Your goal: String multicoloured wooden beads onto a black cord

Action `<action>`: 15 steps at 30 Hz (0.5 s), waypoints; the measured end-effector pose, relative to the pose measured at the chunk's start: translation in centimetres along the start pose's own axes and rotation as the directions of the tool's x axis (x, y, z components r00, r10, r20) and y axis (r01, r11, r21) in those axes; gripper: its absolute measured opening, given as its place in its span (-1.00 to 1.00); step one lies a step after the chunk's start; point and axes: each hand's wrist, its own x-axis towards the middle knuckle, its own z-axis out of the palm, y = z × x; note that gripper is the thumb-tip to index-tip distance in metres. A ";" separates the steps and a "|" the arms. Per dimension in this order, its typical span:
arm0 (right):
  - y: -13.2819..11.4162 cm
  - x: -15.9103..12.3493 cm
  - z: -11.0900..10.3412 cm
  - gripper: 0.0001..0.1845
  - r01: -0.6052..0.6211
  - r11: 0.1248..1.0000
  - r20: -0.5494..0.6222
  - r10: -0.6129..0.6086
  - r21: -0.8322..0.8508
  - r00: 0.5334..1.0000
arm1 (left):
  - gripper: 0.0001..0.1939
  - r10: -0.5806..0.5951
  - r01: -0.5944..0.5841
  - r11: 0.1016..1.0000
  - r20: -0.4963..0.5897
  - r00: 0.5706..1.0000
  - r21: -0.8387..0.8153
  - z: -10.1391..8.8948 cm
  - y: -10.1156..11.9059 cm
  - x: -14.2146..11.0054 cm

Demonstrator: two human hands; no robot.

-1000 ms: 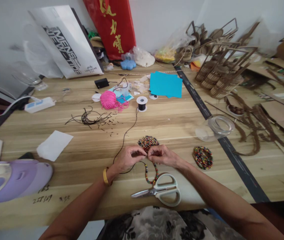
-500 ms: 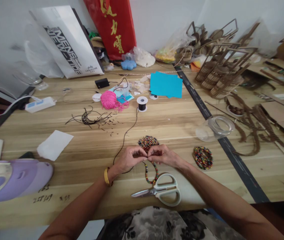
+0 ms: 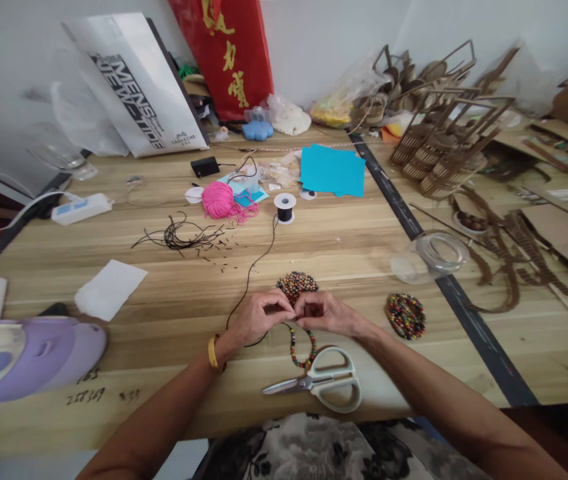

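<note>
My left hand (image 3: pixel 263 315) and my right hand (image 3: pixel 328 313) meet fingertip to fingertip, each closed in a pinch on the beaded cord. The exact pinch point is too small to make out. Below the fingers hangs a loop of multicoloured beads (image 3: pixel 303 363) strung on the cord. Black cord (image 3: pixel 250 270) runs from a white spool (image 3: pixel 285 208) down past my left wrist toward the beads. Just behind my fingertips lies a pile of loose beads (image 3: pixel 297 284), partly hidden. Scissors (image 3: pixel 325 381) with pale handles lie in front of the bead loop.
A coiled bead strand (image 3: pixel 406 316) lies right of my right arm. Farther back are cut black cords (image 3: pixel 179 235), pink yarn (image 3: pixel 218 200) and blue sheets (image 3: pixel 333 171). A purple device (image 3: pixel 39 360) stands at left, a clear tubing coil (image 3: pixel 441 251) and small wooden baskets (image 3: pixel 444 150) at right.
Hardly anything differs. My right hand has shifted very slightly, with the fingertips still together; the beads, scissors and spool stay put.
</note>
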 end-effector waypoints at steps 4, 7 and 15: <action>0.0 0.0 0.0 -0.71 -0.001 0.999 -0.005 0.001 -0.034 1.000 | -0.90 0.021 -0.021 1.000 -0.006 1.000 -0.017 0.0 0.0 0.0; 0.1 0.0 0.0 -0.70 -0.001 1.000 -0.004 0.001 -0.023 1.000 | -0.91 0.031 -0.031 1.000 -0.009 0.999 0.000 0.0 0.1 -0.1; 0.4 0.0 0.0 -0.71 -0.027 0.999 -0.009 0.027 0.023 1.000 | -0.91 0.051 -0.051 0.998 -0.012 0.999 0.043 0.0 0.2 0.0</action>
